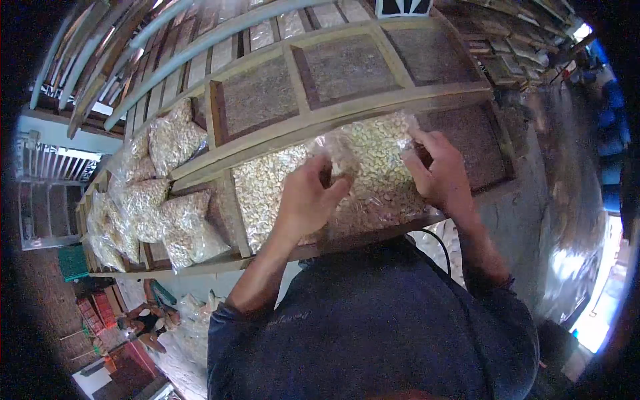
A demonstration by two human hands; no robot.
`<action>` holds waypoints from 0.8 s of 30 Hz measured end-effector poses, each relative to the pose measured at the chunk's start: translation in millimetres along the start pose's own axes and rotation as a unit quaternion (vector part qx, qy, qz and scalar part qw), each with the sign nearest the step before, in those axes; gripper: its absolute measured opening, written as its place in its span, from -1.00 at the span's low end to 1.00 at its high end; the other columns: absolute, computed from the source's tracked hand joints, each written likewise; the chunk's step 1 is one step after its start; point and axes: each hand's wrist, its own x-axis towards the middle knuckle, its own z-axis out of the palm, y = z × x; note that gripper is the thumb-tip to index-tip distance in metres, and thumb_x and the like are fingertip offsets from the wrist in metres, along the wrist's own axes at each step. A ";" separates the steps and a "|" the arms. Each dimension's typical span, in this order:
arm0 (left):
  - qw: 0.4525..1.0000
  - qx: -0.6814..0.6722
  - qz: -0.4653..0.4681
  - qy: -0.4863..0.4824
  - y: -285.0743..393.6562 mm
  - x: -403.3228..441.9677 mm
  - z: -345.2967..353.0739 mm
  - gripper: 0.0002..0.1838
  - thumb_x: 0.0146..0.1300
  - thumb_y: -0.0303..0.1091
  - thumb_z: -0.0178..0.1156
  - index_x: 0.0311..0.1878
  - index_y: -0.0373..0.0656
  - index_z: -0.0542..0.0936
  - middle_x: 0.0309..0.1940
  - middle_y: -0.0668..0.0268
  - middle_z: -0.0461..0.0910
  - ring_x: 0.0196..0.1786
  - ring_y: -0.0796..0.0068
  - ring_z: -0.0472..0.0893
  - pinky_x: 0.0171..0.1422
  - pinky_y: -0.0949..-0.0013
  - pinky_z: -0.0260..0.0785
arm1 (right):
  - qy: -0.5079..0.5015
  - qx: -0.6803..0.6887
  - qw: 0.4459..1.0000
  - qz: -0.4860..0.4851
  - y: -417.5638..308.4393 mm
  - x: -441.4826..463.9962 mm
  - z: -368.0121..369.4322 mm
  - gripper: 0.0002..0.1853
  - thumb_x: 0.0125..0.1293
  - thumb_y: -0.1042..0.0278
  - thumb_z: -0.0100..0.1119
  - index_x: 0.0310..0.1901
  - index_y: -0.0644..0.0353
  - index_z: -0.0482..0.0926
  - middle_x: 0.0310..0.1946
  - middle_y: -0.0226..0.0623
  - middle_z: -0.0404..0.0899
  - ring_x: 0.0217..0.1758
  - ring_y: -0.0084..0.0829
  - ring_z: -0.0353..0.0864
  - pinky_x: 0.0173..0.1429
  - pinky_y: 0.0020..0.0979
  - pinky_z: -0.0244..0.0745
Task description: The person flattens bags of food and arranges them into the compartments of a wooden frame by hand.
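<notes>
A layer of pale, nut-like pieces point(267, 183) lies in a wooden-framed mesh tray point(241, 217) in front of me. Over its middle, my left hand point(312, 197) has its fingers closed on a clear plastic bag point(341, 157), which looks partly filled with the same pieces. My right hand point(437, 167) pinches clear plastic at the right end of the layer, thumb and index finger close together. Whether both hands hold one bag is not clear. Transparent film also shows below and between the hands.
Several filled clear bags point(190, 223) are piled on the left of the wooden frame. Bare mesh panels point(347, 67) lie beyond the tray. Pale pipes point(220, 57) run at the upper left. Another person point(150, 321) is at the lower left, near more bags.
</notes>
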 end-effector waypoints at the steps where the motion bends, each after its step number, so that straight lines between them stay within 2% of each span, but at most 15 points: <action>1: 0.980 -0.188 0.069 -0.003 -4.3 1.8 9.5 -0.80 0.32 -0.40 0.40 -0.07 -0.24 0.65 -0.24 0.27 0.68 -0.23 0.47 0.61 -0.15 0.34 0.45 | 0.020 0.026 0.999 -0.019 1.2 -0.9 0.5 -0.56 0.34 0.27 0.27 0.21 0.26 0.63 0.04 -0.03 0.69 -0.04 -0.16 0.70 0.09 -0.28 0.56; 2: 0.920 -0.367 0.138 -0.008 -5.8 3.5 13.3 -0.85 0.36 -0.46 0.34 -0.05 -0.24 0.65 -0.22 0.35 0.69 -0.20 0.59 0.60 -0.10 0.38 0.45 | 0.026 0.028 0.999 -0.022 1.3 -0.6 -2.1 -0.56 0.34 0.27 0.27 0.21 0.26 0.63 0.04 -0.03 0.69 -0.04 -0.16 0.70 0.09 -0.28 0.56; 5: 0.888 -0.430 0.157 -0.041 28.1 -6.5 -4.3 -0.80 0.38 -0.54 0.30 0.04 -0.25 0.64 -0.09 0.40 0.69 -0.09 0.68 0.57 0.05 0.45 0.43 | -0.056 0.197 0.975 0.090 -3.0 2.7 -2.4 -0.54 0.41 0.18 0.27 0.26 0.23 0.60 0.07 -0.11 0.69 -0.03 -0.25 0.70 0.10 -0.28 0.56; 7: 0.828 -0.525 0.180 -0.077 39.4 -15.6 -15.1 -0.75 0.37 -0.54 0.31 0.09 -0.25 0.63 -0.02 0.36 0.69 0.00 0.60 0.61 0.14 0.45 0.44 | -0.033 0.506 0.849 0.150 -7.2 2.7 12.8 -0.45 0.43 0.12 0.29 0.34 0.25 0.52 0.14 -0.15 0.68 0.05 -0.27 0.72 0.20 -0.24 0.59; 8: 0.828 -0.524 0.182 -0.076 40.0 -19.3 -19.4 -0.75 0.37 -0.54 0.31 0.09 -0.25 0.63 -0.02 0.36 0.69 0.00 0.60 0.61 0.14 0.45 0.44 | -0.032 0.506 0.849 0.147 -9.9 2.8 9.5 -0.45 0.43 0.12 0.29 0.34 0.25 0.52 0.14 -0.15 0.68 0.05 -0.27 0.72 0.20 -0.24 0.59; 10: 0.803 -0.544 0.241 -0.043 34.6 -30.1 -25.7 -0.71 0.34 -0.56 0.33 0.11 -0.27 0.64 0.00 0.30 0.71 0.04 0.48 0.66 0.21 0.39 0.47 | -0.225 0.694 0.644 0.232 -19.5 -3.1 -5.3 -0.40 0.42 0.18 0.29 0.38 0.33 0.44 0.19 -0.07 0.65 0.15 -0.19 0.72 0.31 -0.17 0.59; 11: 0.807 -0.550 0.211 -0.042 13.2 -33.3 -17.1 -0.49 0.33 -0.36 0.36 0.30 -0.28 0.51 0.15 0.18 0.65 0.17 0.35 0.63 0.33 0.26 0.44 | -0.195 0.631 0.720 0.213 -31.2 -10.3 -12.9 -0.43 0.40 0.27 0.27 0.34 0.43 0.44 0.20 0.00 0.64 0.18 -0.14 0.72 0.35 -0.14 0.60; 12: 0.810 -0.556 0.181 -0.041 -8.4 -36.7 -8.5 -0.25 0.32 -0.16 0.38 0.49 -0.30 0.38 0.30 0.07 0.59 0.31 0.23 0.61 0.46 0.13 0.41 | -0.196 0.627 0.724 0.212 -34.3 -12.5 -18.5 -0.43 0.40 0.27 0.27 0.34 0.43 0.44 0.20 0.00 0.64 0.18 -0.14 0.72 0.35 -0.14 0.60; 14: 0.645 -0.761 -0.018 -0.068 -6.5 -38.5 8.7 -0.19 0.42 0.01 0.23 0.56 -0.28 0.26 0.43 0.01 0.46 0.51 0.14 0.40 0.59 0.01 0.24 | -0.194 0.679 0.688 0.166 -37.8 -17.9 -20.9 -0.46 0.41 0.31 0.23 0.31 0.47 0.43 0.15 0.05 0.66 0.17 -0.11 0.73 0.33 -0.13 0.63; 15: 0.657 -0.742 -0.005 -0.132 -7.3 -31.8 24.2 -0.21 0.50 0.14 0.06 0.57 -0.27 0.25 0.49 -0.01 0.37 0.60 0.14 0.26 0.64 -0.03 0.14 | -0.213 0.662 0.691 0.195 -36.2 -15.8 -21.1 -0.48 0.44 0.32 0.21 0.31 0.48 0.41 0.13 0.07 0.66 0.17 -0.10 0.73 0.31 -0.13 0.66; 18: 0.721 -0.663 -0.092 -0.182 -17.9 -14.6 37.1 -0.35 0.42 -0.17 0.35 0.42 -0.28 0.35 0.35 -0.02 0.46 0.33 0.24 0.56 0.34 0.09 0.50 | -0.246 0.699 0.630 0.233 -9.2 -9.6 -11.8 -0.50 0.48 0.32 0.19 0.31 0.49 0.40 0.12 0.10 0.66 0.17 -0.11 0.73 0.28 -0.15 0.69; 20: 0.741 -0.655 -0.072 -0.126 7.7 -12.5 14.2 -0.37 0.37 -0.27 0.40 0.38 -0.29 0.36 0.33 -0.01 0.47 0.28 0.28 0.58 0.22 0.18 0.55 | -0.202 0.683 0.662 0.234 4.9 -13.7 -13.0 -0.54 0.44 0.34 0.27 0.28 0.39 0.50 0.09 -0.07 0.71 0.06 -0.23 0.77 0.26 -0.22 0.66; 22: 0.762 -0.641 -0.058 -0.073 9.6 -12.9 6.7 -0.38 0.31 -0.37 0.46 0.33 -0.29 0.37 0.31 -0.01 0.47 0.23 0.31 0.60 0.10 0.27 0.60 | -0.130 0.621 0.749 0.190 7.4 -17.6 -19.0 -0.51 0.47 0.30 0.25 0.33 0.35 0.47 0.13 -0.13 0.69 0.09 -0.26 0.75 0.24 -0.24 0.66; 23: 0.865 -0.501 -0.022 0.028 1.7 -10.7 7.4 -0.38 0.31 -0.38 0.45 0.32 -0.29 0.36 0.35 0.00 0.43 0.22 0.31 0.60 0.02 0.31 0.60 | -0.067 0.432 0.888 0.141 1.3 -16.9 -24.9 -0.45 0.43 0.32 0.26 0.38 0.33 0.43 0.25 -0.07 0.60 0.29 -0.15 0.63 0.39 -0.14 0.53; 24: 0.931 -0.340 0.017 0.130 -3.8 -7.7 7.3 -0.39 0.30 -0.40 0.45 0.30 -0.29 0.35 0.38 0.01 0.38 0.22 0.31 0.59 -0.07 0.35 0.60 | -0.066 0.431 0.889 0.141 1.5 -16.0 -28.2 -0.45 0.43 0.32 0.26 0.38 0.33 0.43 0.25 -0.07 0.60 0.29 -0.15 0.63 0.39 -0.14 0.53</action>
